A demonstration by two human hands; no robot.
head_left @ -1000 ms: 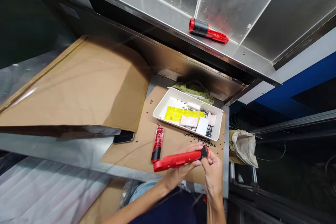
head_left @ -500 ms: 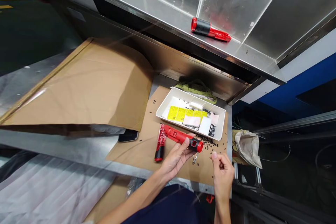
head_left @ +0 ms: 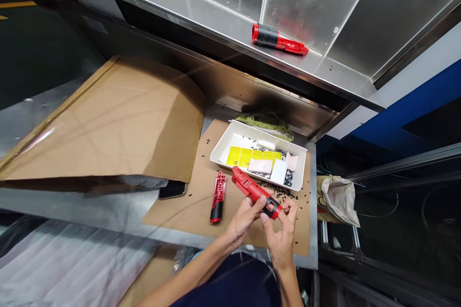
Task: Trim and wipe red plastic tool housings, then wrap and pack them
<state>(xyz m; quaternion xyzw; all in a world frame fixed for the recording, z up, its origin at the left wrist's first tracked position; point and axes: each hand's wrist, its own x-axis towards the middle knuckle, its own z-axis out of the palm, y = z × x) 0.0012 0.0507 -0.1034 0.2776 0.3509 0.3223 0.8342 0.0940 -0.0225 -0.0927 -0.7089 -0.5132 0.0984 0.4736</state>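
My left hand (head_left: 245, 220) is closed around a red and black plastic tool housing (head_left: 254, 191), which points up and to the left. A rectangular opening shows in its black part. My right hand (head_left: 282, 239) grips the housing's lower right end with thumb and fingers; whether a small part is also pinched there is hidden. Left of my hands, a second red and black housing half (head_left: 217, 197) lies on the cardboard sheet (head_left: 173, 218), its ribbed inside facing up. Just beyond the hands, several small black pieces (head_left: 286, 193) lie scattered.
A white tray (head_left: 220, 149) holds yellow labels (head_left: 240, 156), white and pink pieces and black bits. A large cardboard box (head_left: 144, 120) stands left, beside a phone (head_left: 173, 189). Another red and black housing (head_left: 279, 40) lies on the metal shelf above. A paper bag (head_left: 338, 199) is at right.
My right hand has moved left from beside the housing onto its end. The housing has tilted, its right end lower. The view has shifted slightly.
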